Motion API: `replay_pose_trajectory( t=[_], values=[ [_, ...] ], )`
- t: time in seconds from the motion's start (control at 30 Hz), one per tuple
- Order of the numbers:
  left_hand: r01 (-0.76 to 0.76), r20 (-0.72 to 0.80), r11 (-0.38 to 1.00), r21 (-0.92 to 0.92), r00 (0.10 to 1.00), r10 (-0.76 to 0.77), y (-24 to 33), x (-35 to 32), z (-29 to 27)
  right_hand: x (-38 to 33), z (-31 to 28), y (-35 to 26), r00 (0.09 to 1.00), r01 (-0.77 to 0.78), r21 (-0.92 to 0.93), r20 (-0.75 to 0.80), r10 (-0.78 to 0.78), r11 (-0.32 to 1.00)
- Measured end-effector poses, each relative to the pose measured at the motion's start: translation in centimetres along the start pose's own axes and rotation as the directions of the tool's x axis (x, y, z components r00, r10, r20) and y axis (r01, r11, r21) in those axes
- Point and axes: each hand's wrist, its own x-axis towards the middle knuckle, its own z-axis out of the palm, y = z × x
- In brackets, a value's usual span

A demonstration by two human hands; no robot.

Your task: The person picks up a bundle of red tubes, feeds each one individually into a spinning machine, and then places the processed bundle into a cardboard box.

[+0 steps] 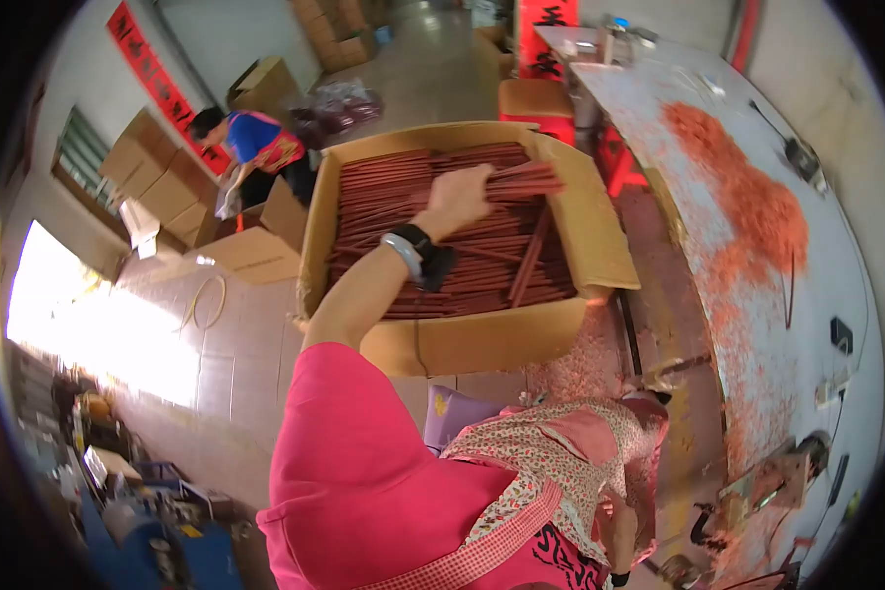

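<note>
Gripping red sticks [521, 183] in fingers [475, 178]

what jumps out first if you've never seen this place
A big open cardboard box at centre, packed with long dark red sticks. The left hand grips a bundle of them at the top of the pile. To the right, orange-red scraps lie in a heap on a long white table.

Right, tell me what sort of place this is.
Probably a small workshop or packing room. A big cardboard box full of thin red sticks sits on the floor, the left hand gripping a bundle; a long worktable carries reddish powder, and cartons are stacked by the wall.
</note>
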Motion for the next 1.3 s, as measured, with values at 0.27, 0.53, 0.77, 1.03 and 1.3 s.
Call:
replay_pose_trajectory(
  t=[0.27, 0.53, 0.77, 1.03, 1.3],
  values=[
    [0.395, 0.353, -0.004, -0.919, 0.826, 0.439, 18.1, -6.2, -5.8, 5.8, -6.2, -10.1, 0.877, 0.39, 0.434, -0.443, -0.184, 0.812],
    [0.869, 0.245, -0.122, -0.48, 0.266, 0.932, 28.9, -17.3, -0.4, 6.4, -17.2, -17.3, 0.684, 0.611, 0.178, -0.61, -0.401, 0.772],
    [0.931, 0.288, -0.134, -0.34, 0.238, 0.928, 28.2, -18.0, -1.3, 6.1, -16.6, -15.0, 0.89, 0.449, 0.443, -0.301, -0.343, 0.776],
    [0.847, 0.364, -0.094, -0.524, 0.322, 0.874, 29.8, -18.1, 1.1, 7.6, -16.1, -18.0, 0.777, 0.458, 0.154, -0.547, -0.311, 0.876],
    [0.82, 0.412, -0.168, -0.548, 0.439, 0.799, 31.3, -18.3, 2.0, 8.3, -15.7, -16.5, 0.847, 0.194, -0.197, -0.461, -0.265, 0.961]
  ],
)
